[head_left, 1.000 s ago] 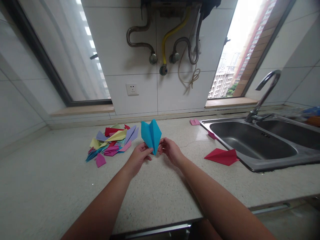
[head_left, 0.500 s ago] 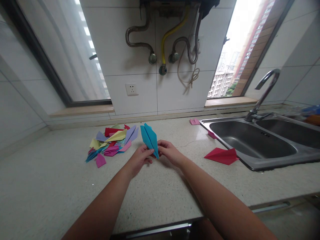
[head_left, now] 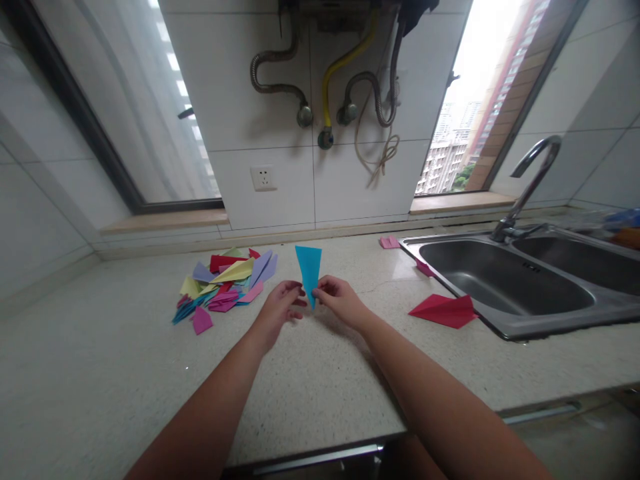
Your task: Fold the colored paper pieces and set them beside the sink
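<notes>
A blue paper plane (head_left: pixel 309 267) stands above the counter, its flat side facing me and its narrow end down. My right hand (head_left: pixel 340 300) pinches it near the lower tip between thumb and fingers. Just left of the plane is my left hand (head_left: pixel 284 308), its fingers apart and nothing held in them. Whether a fingertip brushes the paper's edge I cannot tell. Farther left lies a pile of folded coloured papers (head_left: pixel 231 272), in yellow, purple, red, pink and blue. A red paper plane (head_left: pixel 444 311) rests on the counter to the right, by the sink.
The steel double sink (head_left: pixel 515 328) with its tap (head_left: pixel 535 160) takes up the right side. A pink folded paper (head_left: pixel 389 243) and a magenta one (head_left: pixel 425 268) lie at its left rim. Behind the speckled counter (head_left: pixel 320 393) are a socket (head_left: pixel 263 178) and hoses on the wall.
The blue plane has turned, so a flat side replaces the open folds seen before. My left hand has let go of it and opened, while my right hand keeps its pinch.
</notes>
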Motion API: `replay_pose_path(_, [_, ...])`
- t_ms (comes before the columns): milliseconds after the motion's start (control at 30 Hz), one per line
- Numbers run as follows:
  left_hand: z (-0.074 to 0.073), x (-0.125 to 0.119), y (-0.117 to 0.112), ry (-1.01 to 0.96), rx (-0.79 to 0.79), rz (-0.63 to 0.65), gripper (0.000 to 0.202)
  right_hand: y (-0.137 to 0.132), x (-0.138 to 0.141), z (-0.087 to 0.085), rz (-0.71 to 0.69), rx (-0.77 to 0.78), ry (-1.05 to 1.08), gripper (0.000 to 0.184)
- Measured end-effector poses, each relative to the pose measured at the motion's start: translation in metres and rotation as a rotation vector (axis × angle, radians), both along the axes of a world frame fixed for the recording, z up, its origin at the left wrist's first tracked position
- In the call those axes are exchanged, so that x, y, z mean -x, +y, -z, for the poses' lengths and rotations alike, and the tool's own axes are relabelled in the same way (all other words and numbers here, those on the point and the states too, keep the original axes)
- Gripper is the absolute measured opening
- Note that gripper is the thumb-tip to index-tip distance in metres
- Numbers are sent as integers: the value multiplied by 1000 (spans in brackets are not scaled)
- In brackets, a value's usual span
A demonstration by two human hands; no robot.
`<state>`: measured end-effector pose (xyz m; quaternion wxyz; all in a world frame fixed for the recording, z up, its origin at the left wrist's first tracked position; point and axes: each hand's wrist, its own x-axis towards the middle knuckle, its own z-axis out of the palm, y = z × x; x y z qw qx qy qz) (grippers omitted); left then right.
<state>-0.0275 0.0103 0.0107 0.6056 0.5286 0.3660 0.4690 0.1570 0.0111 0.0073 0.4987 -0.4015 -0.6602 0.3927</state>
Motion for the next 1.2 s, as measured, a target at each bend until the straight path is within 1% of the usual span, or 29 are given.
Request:
replay_pose_path(100, [1, 1, 0, -53, -27, 55, 38, -3, -3, 0, 103, -145, -215, 12])
replay_pose_path(167, [2, 1, 1, -88, -16, 75, 42, -5, -5, -2, 147, -235, -349, 8])
replay_pose_path(233, [2, 1, 1, -117, 11, 86, 47, -8, -6, -4, 179, -303, -436, 7])
replay_pose_path(300, [2, 1, 1, -145, 27, 88, 53, -8, -7, -6, 208, -333, -482, 5])
replay_pose_path(433, [1, 1, 0, -204, 48, 87, 63, -7, -9, -8, 248, -364, -528, 4])
replay_pose_path(533, [0, 2, -1, -217, 59, 108, 65, -7, -11, -9, 256, -382, -541, 4])
replay_pose_path(667, [-2, 3, -3, -130, 44, 97, 54, -7, -13, -10, 258, -391, -538, 5])
replay_pose_path(800, [-1, 2, -2, -15, 27, 59, 48, -6, -14, -10, 250, -413, -536, 6])
replay_pose_path(933, [1, 1, -1, -9, 28, 4, 42, -5, -15, -9, 241, -436, -537, 7])
replay_pose_path(1200, [-1, 2, -1, -20, 53, -28, 37, -4, -16, -8, 235, -419, -562, 10])
